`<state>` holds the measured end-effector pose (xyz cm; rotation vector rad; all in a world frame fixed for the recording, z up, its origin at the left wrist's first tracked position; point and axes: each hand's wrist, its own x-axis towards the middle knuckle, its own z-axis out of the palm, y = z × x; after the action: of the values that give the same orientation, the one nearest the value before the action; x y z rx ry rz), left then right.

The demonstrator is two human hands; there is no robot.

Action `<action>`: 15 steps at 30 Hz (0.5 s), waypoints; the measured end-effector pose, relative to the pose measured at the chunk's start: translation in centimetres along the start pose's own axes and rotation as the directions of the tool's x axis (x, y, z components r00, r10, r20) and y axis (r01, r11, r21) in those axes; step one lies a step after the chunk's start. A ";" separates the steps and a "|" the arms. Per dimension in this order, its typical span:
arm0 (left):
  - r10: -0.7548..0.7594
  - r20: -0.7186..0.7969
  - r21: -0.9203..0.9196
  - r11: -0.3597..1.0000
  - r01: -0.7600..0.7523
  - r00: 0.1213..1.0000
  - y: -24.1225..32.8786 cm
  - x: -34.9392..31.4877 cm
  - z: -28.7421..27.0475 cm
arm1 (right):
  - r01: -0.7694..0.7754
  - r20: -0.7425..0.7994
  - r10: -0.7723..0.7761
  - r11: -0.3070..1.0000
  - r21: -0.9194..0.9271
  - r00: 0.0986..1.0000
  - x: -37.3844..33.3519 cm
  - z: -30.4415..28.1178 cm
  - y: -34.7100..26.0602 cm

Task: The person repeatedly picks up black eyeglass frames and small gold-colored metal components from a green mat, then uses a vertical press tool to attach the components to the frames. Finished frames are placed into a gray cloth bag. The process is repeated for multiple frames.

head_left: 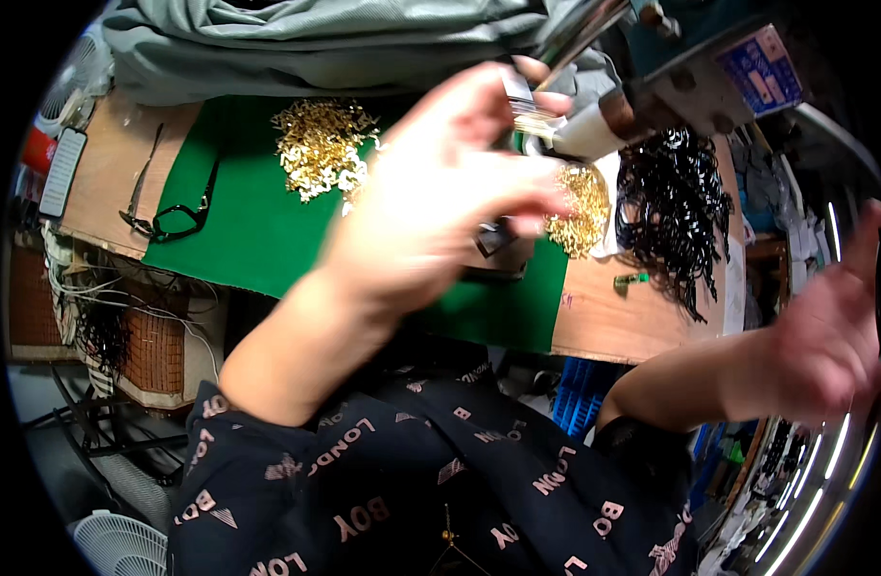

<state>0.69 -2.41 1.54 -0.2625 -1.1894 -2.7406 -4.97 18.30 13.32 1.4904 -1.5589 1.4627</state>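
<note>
My left hand (440, 182), smeared by motion, is raised over the green mat (249, 226) beside a bench machine (690, 96). Its fingers are bent and partly apart near the machine's white cylinder (589, 134); whether they grip anything is unclear. A small dark block (495, 237) shows just below the thumb. Far out to the right, past the table edge, my right hand (824, 346) is blurred too, one finger pointing up. Gold metal pieces (325, 144) lie heaped on the mat, and a second gold heap (580, 216) sits right of the left hand, next to a bundle of black cords (671, 202).
Black-framed glasses (179, 221) and a phone (63, 173) lie at the table's left. Grey cloth (316, 48) is bunched along the back. A small green item (631, 280) lies on the bare wood at right. A woven-seat chair (153, 355) stands at left.
</note>
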 end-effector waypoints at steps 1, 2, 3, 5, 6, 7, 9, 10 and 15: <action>-0.045 -0.032 -0.094 0.995 0.041 0.998 1.0 -0.9 -1.5 | -0.141 -0.037 0.139 0.987 -0.081 0.990 -2.9 -1.0 1.5; -0.032 -0.131 -0.098 0.995 0.019 0.991 2.1 -2.3 -3.6 | -0.464 -0.284 0.388 0.837 -0.291 0.877 -5.8 -0.9 2.6; -0.012 -0.234 -0.096 0.995 -0.011 0.972 2.6 -4.1 -6.5 | -0.412 -0.025 0.424 0.863 -0.294 0.905 -10.3 -0.9 5.6; 0.041 -0.269 -0.179 0.980 -0.091 0.962 3.5 -6.8 -11.3 | -0.714 -0.006 0.840 0.457 -0.530 0.543 -18.7 -1.2 8.2; 0.017 -0.279 -0.185 0.980 -0.071 0.960 3.9 -8.1 -13.6 | -0.817 -0.055 0.894 0.380 -0.434 0.445 -19.8 1.4 7.7; -0.004 -0.290 -0.195 0.979 -0.055 0.957 4.3 -9.2 -15.4 | -0.685 -0.013 0.778 0.546 -0.482 0.628 -22.0 1.9 8.4; -0.030 -0.464 -0.069 0.998 -0.002 0.885 4.9 -10.2 -16.8 | -0.713 -0.036 0.803 0.506 -0.485 0.594 -22.3 2.6 8.9; 0.004 -0.473 0.035 0.999 0.015 0.881 5.0 -10.0 -17.3 | -0.724 -0.035 0.803 0.517 -0.456 0.595 -22.1 2.8 9.4; 0.602 -0.345 0.938 0.239 0.250 0.720 3.5 -8.6 -15.4 | -0.590 0.123 0.816 0.503 -0.631 0.565 -19.0 3.2 10.4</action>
<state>8.21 -15.56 -8.24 0.6551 -2.0479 -1.0956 -8.81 19.97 -8.14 0.8154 -2.8361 0.9105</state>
